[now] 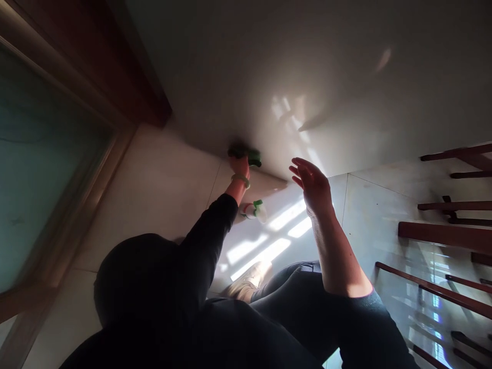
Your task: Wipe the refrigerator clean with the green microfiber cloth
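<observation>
Steady pressure low on the wall, with the free hand held clear

Nearest the camera are the dark sleeves (205, 238) and a bent leg (295, 289), with a pale shoe (249, 279) on the floor (165, 189). A firm, balanced crouch probably matters most here, since the reach is low and forward.

Farther out, the right hand (313, 187) is raised and released, fingers loosely curled around nothing, seemingly apart from the wall. It looks free to brace the body should the lean deepen.

A white container with green parts (251, 209) sits on the floor just beside the left forearm; an elbow swung outward could knock it, so a tucked arm seems wise.

Beyond it, the left hand (240, 165) has its grip clenched on a dark green object (254, 158), which is at the pale wall (230, 77), low down near the floor's edge. Its fingertips are lost in shadow. Even pressure with a straight wrist should suit this hold, and the bracelet (240, 181) is best held off the wall.
</observation>
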{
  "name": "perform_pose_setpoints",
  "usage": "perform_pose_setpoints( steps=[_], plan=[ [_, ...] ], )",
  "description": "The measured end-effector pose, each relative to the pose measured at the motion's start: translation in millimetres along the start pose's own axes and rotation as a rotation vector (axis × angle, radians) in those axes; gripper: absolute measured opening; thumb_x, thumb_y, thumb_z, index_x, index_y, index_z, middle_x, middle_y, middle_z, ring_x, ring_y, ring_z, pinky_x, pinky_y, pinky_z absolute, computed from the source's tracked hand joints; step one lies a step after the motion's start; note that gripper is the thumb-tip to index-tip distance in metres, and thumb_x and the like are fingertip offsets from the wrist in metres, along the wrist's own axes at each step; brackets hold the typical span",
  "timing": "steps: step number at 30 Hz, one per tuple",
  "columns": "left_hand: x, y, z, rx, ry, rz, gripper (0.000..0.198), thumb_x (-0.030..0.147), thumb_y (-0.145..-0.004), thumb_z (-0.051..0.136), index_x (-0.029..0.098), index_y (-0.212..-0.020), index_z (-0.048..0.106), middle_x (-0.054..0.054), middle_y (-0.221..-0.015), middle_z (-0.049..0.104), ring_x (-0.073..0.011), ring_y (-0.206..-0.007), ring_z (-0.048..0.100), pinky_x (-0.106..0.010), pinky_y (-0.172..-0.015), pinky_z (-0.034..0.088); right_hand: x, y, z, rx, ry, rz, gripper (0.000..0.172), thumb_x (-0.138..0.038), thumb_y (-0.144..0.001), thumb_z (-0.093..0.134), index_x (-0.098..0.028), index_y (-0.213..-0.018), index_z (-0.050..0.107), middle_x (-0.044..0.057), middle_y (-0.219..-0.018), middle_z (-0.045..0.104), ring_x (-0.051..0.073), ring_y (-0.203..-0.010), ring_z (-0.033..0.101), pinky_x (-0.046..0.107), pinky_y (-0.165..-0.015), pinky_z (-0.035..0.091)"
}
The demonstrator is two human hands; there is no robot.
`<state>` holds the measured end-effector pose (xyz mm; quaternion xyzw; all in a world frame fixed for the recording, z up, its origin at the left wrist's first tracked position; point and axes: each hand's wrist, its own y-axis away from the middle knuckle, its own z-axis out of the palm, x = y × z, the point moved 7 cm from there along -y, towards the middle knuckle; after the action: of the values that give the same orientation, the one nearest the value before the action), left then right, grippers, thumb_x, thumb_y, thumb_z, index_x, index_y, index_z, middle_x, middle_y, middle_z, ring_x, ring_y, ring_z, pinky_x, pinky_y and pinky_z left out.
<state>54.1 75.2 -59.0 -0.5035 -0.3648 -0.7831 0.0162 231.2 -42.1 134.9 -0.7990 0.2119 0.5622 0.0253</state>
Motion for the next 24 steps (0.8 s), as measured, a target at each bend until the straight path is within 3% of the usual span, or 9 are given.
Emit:
perform_pose_setpoints(
  steps=[8,12,18,24],
  plan=[
    [3,0,5.4,0.000,0.020,0.017,0.018,0.005,-0.081,0.069,0.020,-0.085,0.059,0.001,-0.088,0.064,-0.0088,-0.082,0.060,-0.021,-0.080,0.050,2,-3,3,0.001,0.025,0.002,0.038,-0.054,-0.094,0.068,-0.033,-0.124,0.076,0.004,-0.148,0.070,0.029,-0.135,0.071,0.054,-0.118,0.058],
    [2,-2,-1.5,0.024,0.025,-0.010,0.020,0.006,-0.080,0.070,0.021,-0.089,0.059,0.002,-0.088,0.062,-0.0088,-0.083,0.061,-0.021,-0.082,0.051,-2,0,3,0.012,-0.001,-0.011,0.039,-0.057,-0.091,0.070,-0.033,-0.122,0.076,0.003,-0.147,0.072,0.029,-0.135,0.071,0.054,-0.119,0.058],
    [6,3,8.3,-0.006,0.021,-0.005,0.020,0.006,-0.080,0.072,0.019,-0.083,0.058,0.002,-0.084,0.060,-0.0108,-0.085,0.062,-0.023,-0.084,0.051,-4,1,3,0.024,-0.023,-0.003,0.042,-0.060,-0.089,0.073,-0.033,-0.120,0.077,0.003,-0.144,0.073,0.030,-0.135,0.070,0.057,-0.121,0.055],
    [8,5,-1.4,0.004,0.042,-0.041,0.023,0.002,-0.078,0.072,0.019,-0.089,0.060,0.002,-0.086,0.061,-0.0092,-0.087,0.060,-0.023,-0.089,0.050,-5,3,7,0.012,-0.023,-0.015,0.041,-0.060,-0.090,0.071,-0.033,-0.121,0.076,0.003,-0.144,0.073,0.030,-0.134,0.071,0.056,-0.120,0.056]
  ],
)
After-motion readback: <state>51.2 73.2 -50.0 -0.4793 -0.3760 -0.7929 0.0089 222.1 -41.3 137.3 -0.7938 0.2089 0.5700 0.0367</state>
